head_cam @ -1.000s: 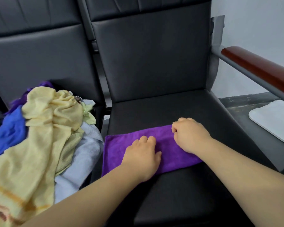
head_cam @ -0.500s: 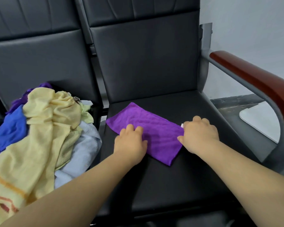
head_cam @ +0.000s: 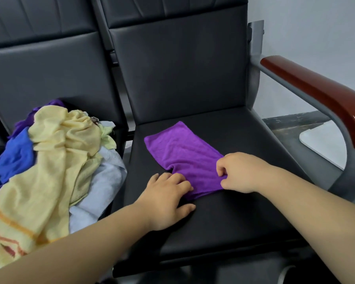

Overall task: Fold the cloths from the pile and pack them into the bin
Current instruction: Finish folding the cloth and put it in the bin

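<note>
A folded purple cloth (head_cam: 184,152) lies slantwise on the black chair seat (head_cam: 223,218). My left hand (head_cam: 168,197) lies at the cloth's near left corner, fingertips on its edge. My right hand (head_cam: 240,173) pinches the cloth's near right end between thumb and curled fingers. A pile of cloths (head_cam: 49,167), yellow on top with blue, purple and pale ones under it, sits on the seat to the left. A white object (head_cam: 322,144), perhaps the bin or its lid, shows on the floor at the right, partly hidden by the armrest.
A brown wooden armrest (head_cam: 320,99) on a grey metal frame bounds the seat at the right. The black backrest (head_cam: 182,68) rises behind the cloth. A gap separates the two seats.
The purple cloth has turned to lie slantwise and shifted toward me. Both hands slid to its near end, and my right hand now pinches it.
</note>
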Demonstrator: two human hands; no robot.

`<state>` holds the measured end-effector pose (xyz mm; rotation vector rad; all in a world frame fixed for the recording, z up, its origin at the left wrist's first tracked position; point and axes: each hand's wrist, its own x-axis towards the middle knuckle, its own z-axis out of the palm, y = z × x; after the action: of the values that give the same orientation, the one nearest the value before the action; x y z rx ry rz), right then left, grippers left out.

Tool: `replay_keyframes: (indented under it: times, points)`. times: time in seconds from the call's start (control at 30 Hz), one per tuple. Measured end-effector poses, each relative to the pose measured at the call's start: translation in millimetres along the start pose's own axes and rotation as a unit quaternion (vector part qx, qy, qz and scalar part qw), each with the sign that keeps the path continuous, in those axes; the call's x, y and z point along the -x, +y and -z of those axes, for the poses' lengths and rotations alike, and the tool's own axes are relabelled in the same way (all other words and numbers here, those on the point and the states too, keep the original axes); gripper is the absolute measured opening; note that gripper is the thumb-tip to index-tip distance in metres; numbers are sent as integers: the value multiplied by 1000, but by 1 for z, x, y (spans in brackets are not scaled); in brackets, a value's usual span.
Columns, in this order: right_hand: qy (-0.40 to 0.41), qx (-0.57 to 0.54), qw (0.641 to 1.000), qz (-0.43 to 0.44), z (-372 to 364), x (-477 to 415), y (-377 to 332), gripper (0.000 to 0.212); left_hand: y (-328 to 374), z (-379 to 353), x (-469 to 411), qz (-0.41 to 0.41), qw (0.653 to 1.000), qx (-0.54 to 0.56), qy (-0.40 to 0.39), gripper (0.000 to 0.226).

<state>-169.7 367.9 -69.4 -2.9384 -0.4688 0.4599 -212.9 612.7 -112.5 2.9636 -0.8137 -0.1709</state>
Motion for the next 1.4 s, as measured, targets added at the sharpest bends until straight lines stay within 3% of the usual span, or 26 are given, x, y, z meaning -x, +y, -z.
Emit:
replay_keyframes:
  times: [0.23, 0.33, 0.4, 0.47, 0.57, 0.63, 0.73, 0.8, 0.87, 0.93, 1.03, 1.17, 1.4]
  points:
    - [-2, -75, 996, 58, -11, 2, -6, 16, -1, -15, 8, -46, 991, -29, 124, 32]
    - [-44, -88, 994, 55, -14, 5, -8, 33, -1, -7, 9, -18, 986, 106, 129, 18]
    - [-33, -71, 996, 51, -17, 5, -10, 38, -2, 3, 10, 65, 954, 266, 123, 11]
    - [-6, -53, 998, 39, -19, 5, -13, 27, -2, 12, 12, 143, 908, 380, 99, 15]
    - [22, -61, 998, 14, -16, 4, -20, 11, -4, 22, 11, 192, 859, 468, 76, 20]
    - [-10, -124, 992, 8, -11, 3, -20, 9, -7, 30, 11, 218, 831, 508, 64, 22]
    - [-103, -347, 932, -30, -2, 6, -19, 26, -17, 40, 14, 281, 766, 577, -2, 24]
    - [-145, -498, 852, -66, 2, 8, -17, 11, -26, 47, 17, 328, 712, 614, -91, 20]
    - [-132, -566, 808, -93, 4, 3, -15, 15, -34, 53, 19, 356, 668, 640, -136, 18]
    - [-97, -587, 796, -109, 4, -3, -15, 17, -42, 58, 15, 370, 640, 662, -124, 20]
    - [-27, -585, 800, -129, 3, -16, -18, 7, -50, 59, 4, 377, 637, 669, -66, 20]
    - [46, -572, 806, -148, 2, -41, -20, 5, -61, 53, -18, 379, 667, 641, 22, 25]
    - [142, -501, 840, -156, -6, -77, -25, 12, -82, 32, -54, 392, 682, 605, 126, 27]
